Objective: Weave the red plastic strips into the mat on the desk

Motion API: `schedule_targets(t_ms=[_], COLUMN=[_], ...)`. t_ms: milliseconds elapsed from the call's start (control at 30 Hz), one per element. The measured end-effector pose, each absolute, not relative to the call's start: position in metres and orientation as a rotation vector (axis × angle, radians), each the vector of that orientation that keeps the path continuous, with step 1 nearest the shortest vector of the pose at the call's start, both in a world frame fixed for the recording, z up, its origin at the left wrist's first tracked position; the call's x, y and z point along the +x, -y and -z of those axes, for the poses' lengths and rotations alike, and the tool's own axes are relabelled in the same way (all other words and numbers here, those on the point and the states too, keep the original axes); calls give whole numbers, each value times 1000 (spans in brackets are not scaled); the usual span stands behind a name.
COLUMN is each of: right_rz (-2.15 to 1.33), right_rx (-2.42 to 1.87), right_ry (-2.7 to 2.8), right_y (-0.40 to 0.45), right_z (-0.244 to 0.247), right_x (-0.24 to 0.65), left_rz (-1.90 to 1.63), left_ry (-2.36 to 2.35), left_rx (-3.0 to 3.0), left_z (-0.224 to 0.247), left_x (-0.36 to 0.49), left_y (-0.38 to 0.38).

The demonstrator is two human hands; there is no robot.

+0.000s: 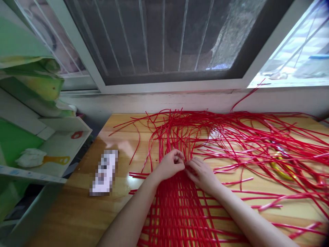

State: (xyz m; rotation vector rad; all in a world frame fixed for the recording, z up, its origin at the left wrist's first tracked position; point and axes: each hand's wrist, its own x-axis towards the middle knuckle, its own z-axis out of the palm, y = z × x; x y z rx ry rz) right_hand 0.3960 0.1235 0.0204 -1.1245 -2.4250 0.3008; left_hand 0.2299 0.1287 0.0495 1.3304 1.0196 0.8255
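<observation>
- In the head view, the woven red panel (177,212) is seen flat on the wooden table (72,214), below and between the forearms, its near end cut off by the lower edge.
- At its far edge, the left hand (171,166) is held with thumb and fingers curled in; whether a strand is pinched there cannot be told.
- Just beside it, the right hand (203,173) is set with fingers bent onto the strands, its fingertips partly hidden, so its grip cannot be told either.
- Beyond the hands, loose lengthwise strands (177,132) are fanned towards the wall; to the right, cross strands (239,198) are left sticking out.
- Off to the right, a yellow-handled tool (282,168) is half covered by red lengths.
- The step in hand is judged to be weaving: a crossing seems to be worked at the unfinished edge.
- For the next move, neighbouring strands would need to be separated, over and under, and the row pressed snug without tangling the loose ends.
</observation>
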Motion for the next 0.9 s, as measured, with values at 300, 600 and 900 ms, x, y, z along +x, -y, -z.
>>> schedule_targets(t_ms=[300, 600, 900], right_rz=[-373, -500, -522], right_rx=[-1239, -1293, -1308], right_ry=[2314, 2195, 2186], right_y=[-130, -131, -133], right_z=[-8, -5, -3], right_x=[400, 399, 399], left_rz=[-1034, -1196, -1144], left_ry=[-1044, -1541, -2576], left_rx=[1267, 1667, 1197], left_z=[-49, -69, 8], left_x=[236, 163, -11], left_y=[-129, -84, 19])
